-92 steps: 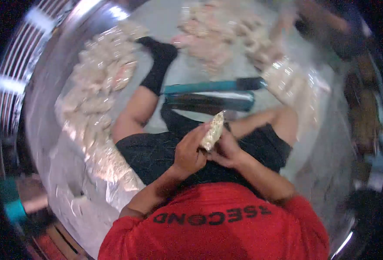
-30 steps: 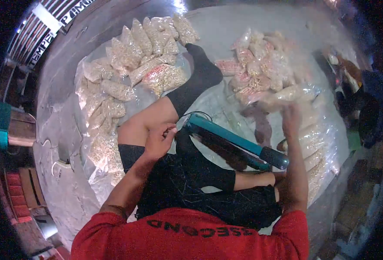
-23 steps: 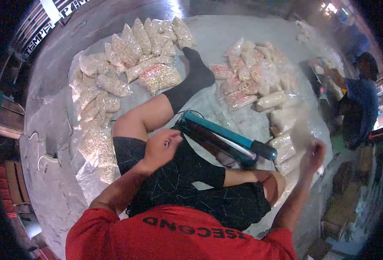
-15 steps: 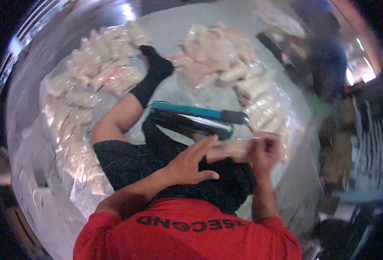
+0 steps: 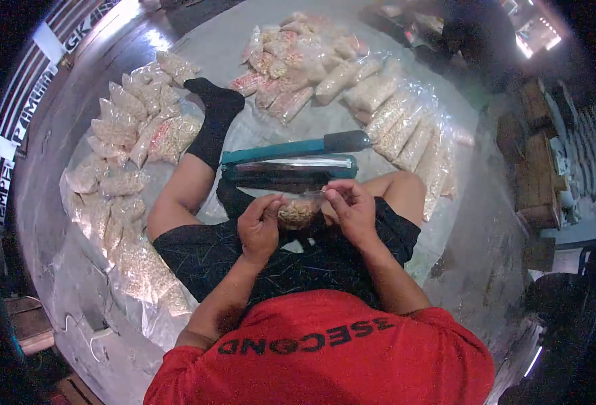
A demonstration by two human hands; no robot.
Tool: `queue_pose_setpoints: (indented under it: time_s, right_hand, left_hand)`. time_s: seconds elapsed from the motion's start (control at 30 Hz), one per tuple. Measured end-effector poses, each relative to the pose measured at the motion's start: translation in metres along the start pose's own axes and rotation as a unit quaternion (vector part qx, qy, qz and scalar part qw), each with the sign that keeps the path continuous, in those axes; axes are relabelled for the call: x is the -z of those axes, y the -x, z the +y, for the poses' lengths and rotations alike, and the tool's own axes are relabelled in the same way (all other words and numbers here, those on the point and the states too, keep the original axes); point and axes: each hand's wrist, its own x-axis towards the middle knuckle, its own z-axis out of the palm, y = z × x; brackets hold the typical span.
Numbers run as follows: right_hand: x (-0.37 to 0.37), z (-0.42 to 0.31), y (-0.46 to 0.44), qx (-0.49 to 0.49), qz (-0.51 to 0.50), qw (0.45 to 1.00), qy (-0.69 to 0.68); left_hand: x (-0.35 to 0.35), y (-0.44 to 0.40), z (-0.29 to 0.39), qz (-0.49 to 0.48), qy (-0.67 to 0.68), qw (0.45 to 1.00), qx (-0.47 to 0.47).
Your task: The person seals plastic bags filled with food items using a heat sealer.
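Between my two hands hangs a small clear plastic bag (image 5: 296,213) with pale bean-like pieces in its lower part. My left hand (image 5: 260,226) pinches the bag's upper left corner between thumb and fingers. The upper right corner is pinched by my right hand (image 5: 349,209). Just beyond the bag lies a teal and black bar-shaped device (image 5: 284,150), its dark end pointing right. My crossed legs in black shorts are beneath the bag.
Filled clear bags lie in a long row on the left (image 5: 119,182). A pile with red-marked bags (image 5: 284,61) is at the top, and large long bags (image 5: 406,121) curve down the right. Wooden boxes (image 5: 539,175) stand at the far right.
My hands, apart half a second ago with the left one spread, now hold a small filled bag between them. My view has shifted, so the bag rows and device appear moved.
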Motion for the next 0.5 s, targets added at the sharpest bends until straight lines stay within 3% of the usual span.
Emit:
queue_pose_setpoints:
  time_s: [0.13,0.2,0.27,0.37,0.4,0.5]
  right_hand:
    - [-0.009,0.024,0.003,0.101,0.022,0.994,0.029]
    - [0.005,0.012,0.006,-0.023,-0.069,0.993,0.096]
    - [0.003,0.015,0.01,0.009,-0.059,0.99,0.127]
    - [-0.007,0.005,0.017,0.048,-0.029,0.98,0.193]
    - [-0.007,0.006,0.016,0.031,-0.021,0.98,0.194]
    - [-0.002,0.006,0.018,0.103,-0.04,0.975,0.192]
  left_hand:
    - [0.007,-0.006,0.0,-0.017,-0.036,0.997,-0.061]
    - [0.005,-0.007,0.0,-0.016,-0.045,0.997,-0.068]
    - [0.003,-0.006,0.004,-0.007,0.02,0.999,0.04]
    - [0.01,-0.004,0.009,-0.04,-0.133,0.99,0.038]
    - [0.01,-0.001,0.005,-0.032,-0.14,0.989,0.03]
    - [0.007,-0.002,0.004,-0.031,-0.036,0.998,0.043]
